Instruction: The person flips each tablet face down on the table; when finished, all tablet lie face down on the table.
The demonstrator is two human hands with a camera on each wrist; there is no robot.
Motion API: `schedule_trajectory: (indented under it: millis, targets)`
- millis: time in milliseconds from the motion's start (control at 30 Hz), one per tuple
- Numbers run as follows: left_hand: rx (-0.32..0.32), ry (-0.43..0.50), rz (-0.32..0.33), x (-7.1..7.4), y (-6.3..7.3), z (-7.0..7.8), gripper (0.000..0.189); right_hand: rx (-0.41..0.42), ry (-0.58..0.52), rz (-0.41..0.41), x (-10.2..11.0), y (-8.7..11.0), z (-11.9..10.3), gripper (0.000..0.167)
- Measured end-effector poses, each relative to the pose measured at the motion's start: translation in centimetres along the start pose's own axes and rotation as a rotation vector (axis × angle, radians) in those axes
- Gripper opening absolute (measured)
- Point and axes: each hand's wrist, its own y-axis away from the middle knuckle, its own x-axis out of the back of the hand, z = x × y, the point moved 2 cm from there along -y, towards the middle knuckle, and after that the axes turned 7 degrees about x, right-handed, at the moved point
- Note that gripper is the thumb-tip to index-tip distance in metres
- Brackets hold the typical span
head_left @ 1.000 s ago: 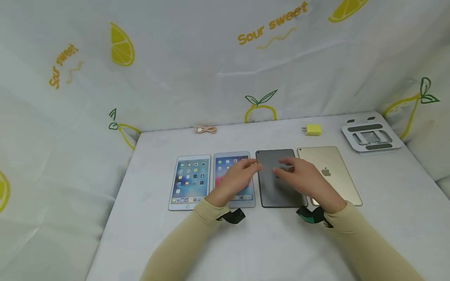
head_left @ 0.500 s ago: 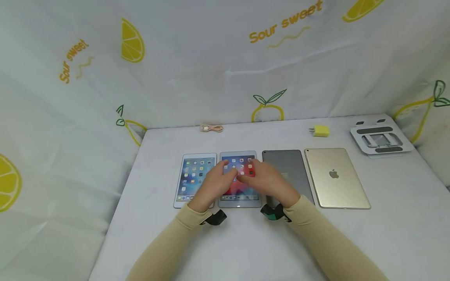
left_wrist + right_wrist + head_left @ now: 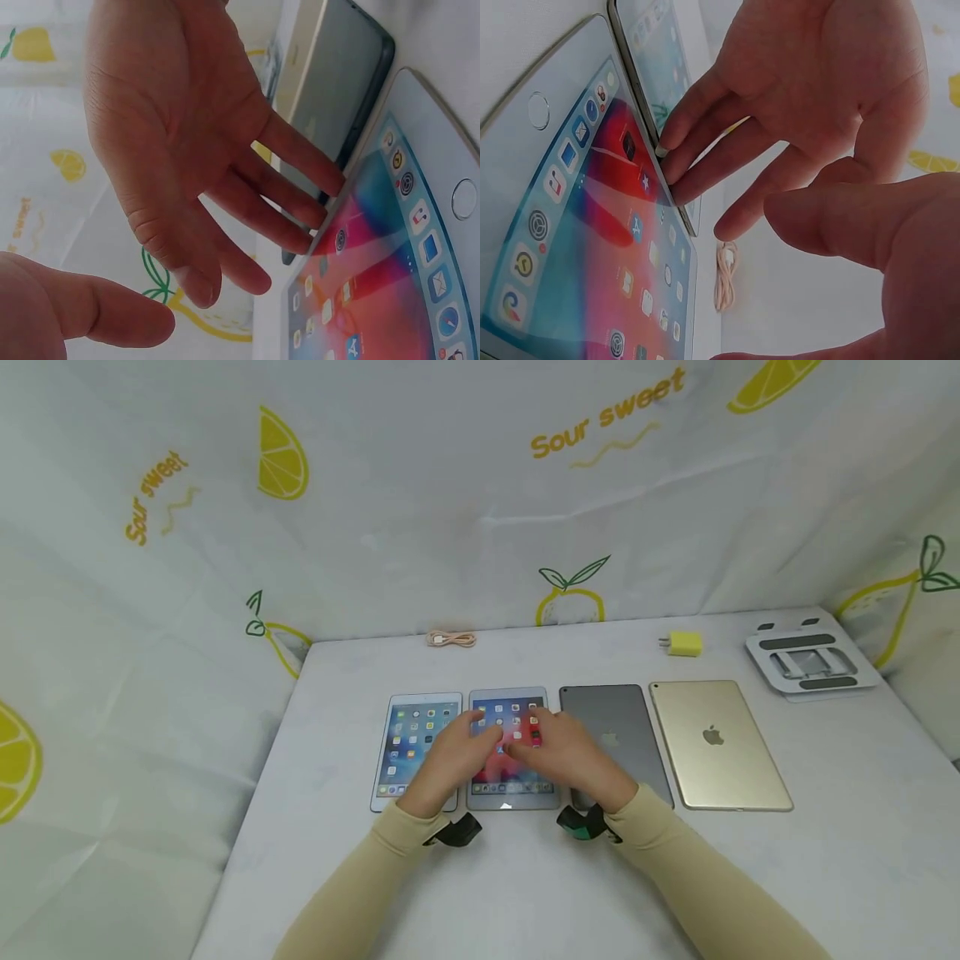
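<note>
Tablet [image 3: 510, 752] edges touched by open left hand [image 3: 450, 760], right hand [image 3: 570, 756].

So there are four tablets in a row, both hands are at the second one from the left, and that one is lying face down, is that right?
Not quite. The second tablet from the left lies face up: the head view shows its lit screen with app icons, and both wrist views show the icons too. The rest holds: four tablets in a row, with the left hand and right hand at its two sides.
</note>
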Motion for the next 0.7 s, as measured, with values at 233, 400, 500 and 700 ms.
schedule_trajectory:
  millis: [233, 400, 500, 700]
  targets:
    - [-0.015, 0.068, -0.011, 0.2, -0.3, -0.2, 0.063, 0.015, -0.021, -0.018, 0.2, -0.1, 0.0, 0.079]
    - [-0.017, 0.124, -0.027, 0.7, -0.5, -0.3, 0.063, 0.026, -0.029, -0.022, 0.3, -0.3, 0.1, 0.078]
    - [-0.012, 0.142, -0.030, 1.0, -0.3, -0.1, 0.065, 0.019, -0.028, -0.024, 0.4, -0.3, 0.1, 0.078]
    - [-0.017, 0.206, -0.035, 1.8, 0.0, 0.0, 0.061, -0.026, -0.027, -0.045, 0.2, -0.2, 0.0, 0.080]
